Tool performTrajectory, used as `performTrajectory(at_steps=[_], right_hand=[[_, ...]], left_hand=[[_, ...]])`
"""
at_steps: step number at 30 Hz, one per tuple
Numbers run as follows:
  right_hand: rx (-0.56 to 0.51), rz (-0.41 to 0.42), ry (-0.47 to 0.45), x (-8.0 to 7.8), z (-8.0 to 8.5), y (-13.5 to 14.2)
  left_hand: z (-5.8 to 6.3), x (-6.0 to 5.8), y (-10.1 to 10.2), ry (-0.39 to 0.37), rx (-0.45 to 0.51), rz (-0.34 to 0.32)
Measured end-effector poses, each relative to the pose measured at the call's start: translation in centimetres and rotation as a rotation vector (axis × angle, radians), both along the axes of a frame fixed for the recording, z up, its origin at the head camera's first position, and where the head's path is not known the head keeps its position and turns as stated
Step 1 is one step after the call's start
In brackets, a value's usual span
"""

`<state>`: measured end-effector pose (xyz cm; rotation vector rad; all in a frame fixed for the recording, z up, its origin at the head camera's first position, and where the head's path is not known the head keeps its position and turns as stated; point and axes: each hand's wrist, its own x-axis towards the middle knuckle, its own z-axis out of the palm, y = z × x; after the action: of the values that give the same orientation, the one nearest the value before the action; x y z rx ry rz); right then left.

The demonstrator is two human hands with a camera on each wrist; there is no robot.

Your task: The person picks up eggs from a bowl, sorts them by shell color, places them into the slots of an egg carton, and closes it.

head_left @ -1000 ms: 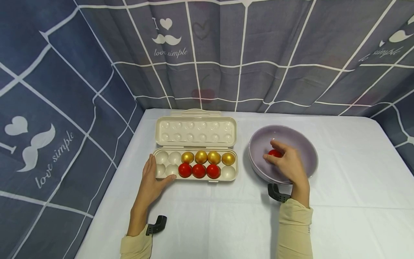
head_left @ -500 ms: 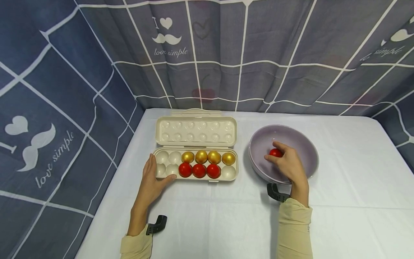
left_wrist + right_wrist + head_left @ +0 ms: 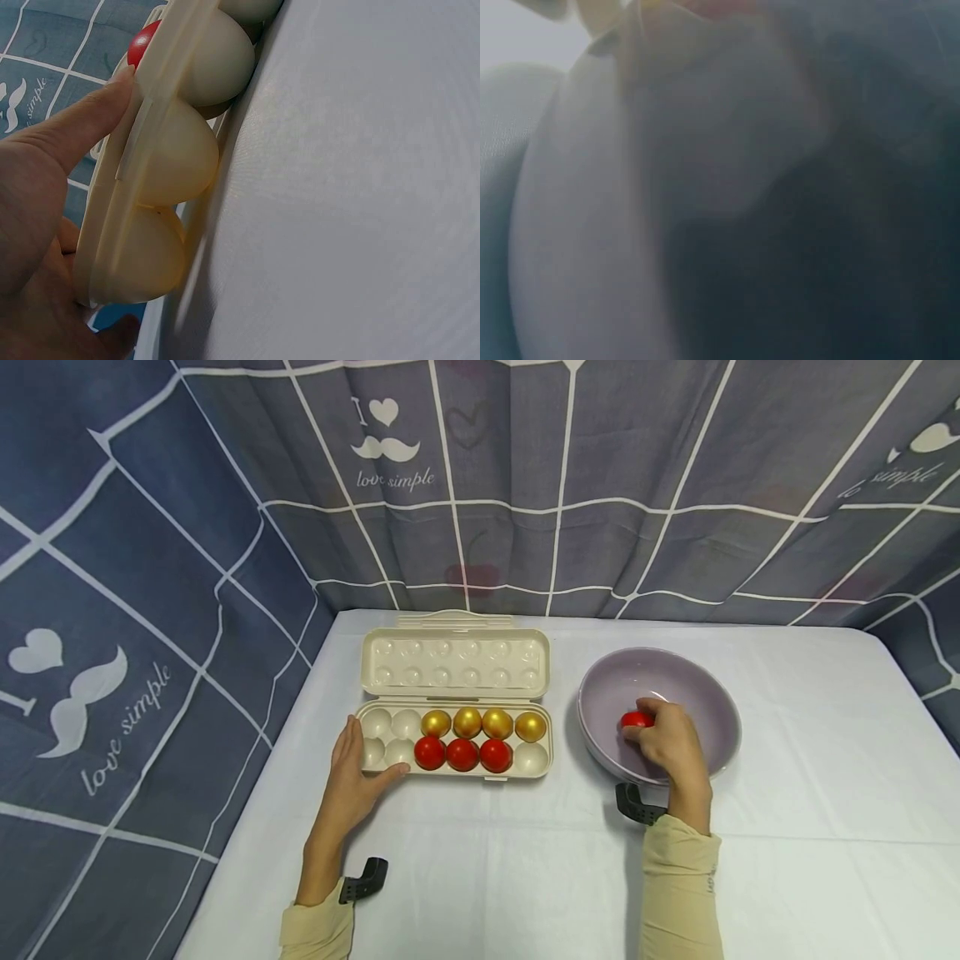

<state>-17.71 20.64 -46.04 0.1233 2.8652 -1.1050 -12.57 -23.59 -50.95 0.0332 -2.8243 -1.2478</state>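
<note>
On the left stands a cream egg carton [image 3: 401, 754] with its lid [image 3: 455, 662] laid back. Its tray carries a row of several gold eggs [image 3: 467, 722], and three red eggs [image 3: 462, 755] in front of them. My left hand [image 3: 357, 789] grips the carton's left end, thumb along the front rim and fingers round the side; the left wrist view shows the thumb [image 3: 94, 112] at the edge. Inside the purple bowl [image 3: 705, 702], my right hand [image 3: 670, 745] pinches a red egg [image 3: 636, 719] between thumb and fingers. The right wrist view is dark and blurred.
A white cloth covers the table [image 3: 540, 868]. The carton has bare cups at its left end and one at the front right. A grey-blue printed curtain [image 3: 510, 468] hangs behind and to the left.
My right hand's fingers have closed round the red egg in the bowl, and the hand has shifted slightly left and down. The left hand and the carton stay put.
</note>
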Motion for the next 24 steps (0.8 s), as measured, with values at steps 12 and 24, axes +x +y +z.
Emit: performTrajectory(at_steps=[12,24], right_hand=[[0.012,0.028,-0.012,-0.09,-0.2,-0.12],[-0.024,0.059,0.148,0.07,-0.55,-0.15]], left_hand=[[-0.04,-0.01,0.0,0.009,-0.007,0.0],[-0.1,-0.09,-0.04,0.003,0.007,0.002]])
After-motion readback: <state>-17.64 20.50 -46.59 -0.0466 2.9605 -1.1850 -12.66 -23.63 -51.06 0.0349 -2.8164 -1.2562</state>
